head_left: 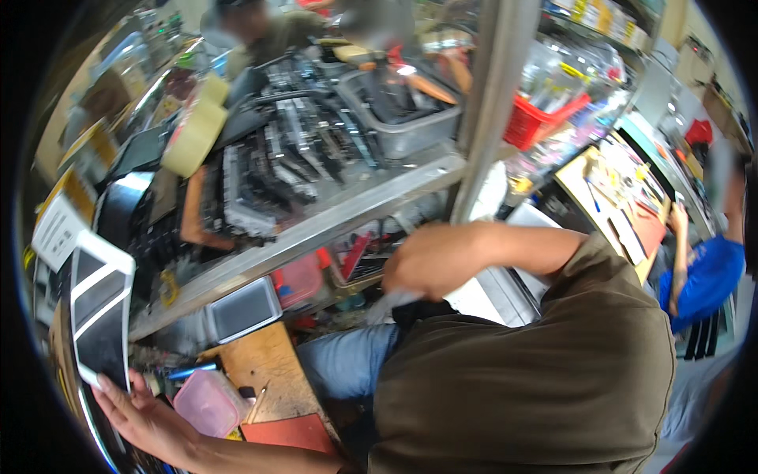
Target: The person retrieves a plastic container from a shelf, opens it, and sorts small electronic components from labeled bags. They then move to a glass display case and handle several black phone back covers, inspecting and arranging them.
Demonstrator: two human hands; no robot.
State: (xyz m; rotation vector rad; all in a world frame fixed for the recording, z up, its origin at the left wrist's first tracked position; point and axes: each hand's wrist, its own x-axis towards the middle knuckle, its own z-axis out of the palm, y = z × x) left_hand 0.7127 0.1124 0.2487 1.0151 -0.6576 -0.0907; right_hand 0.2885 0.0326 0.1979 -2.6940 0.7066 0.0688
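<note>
Head view: left hand (146, 419) under white-framed panel (101, 304).

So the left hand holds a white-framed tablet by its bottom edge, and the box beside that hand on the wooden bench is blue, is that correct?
Not quite. The head view shows the left hand at the bottom edge of the white-framed tablet, as you say, but the lidded plastic box beside it on the wooden bench is pink, not blue.

Tablet (101, 308) left of plastic box (209, 401)
</note>
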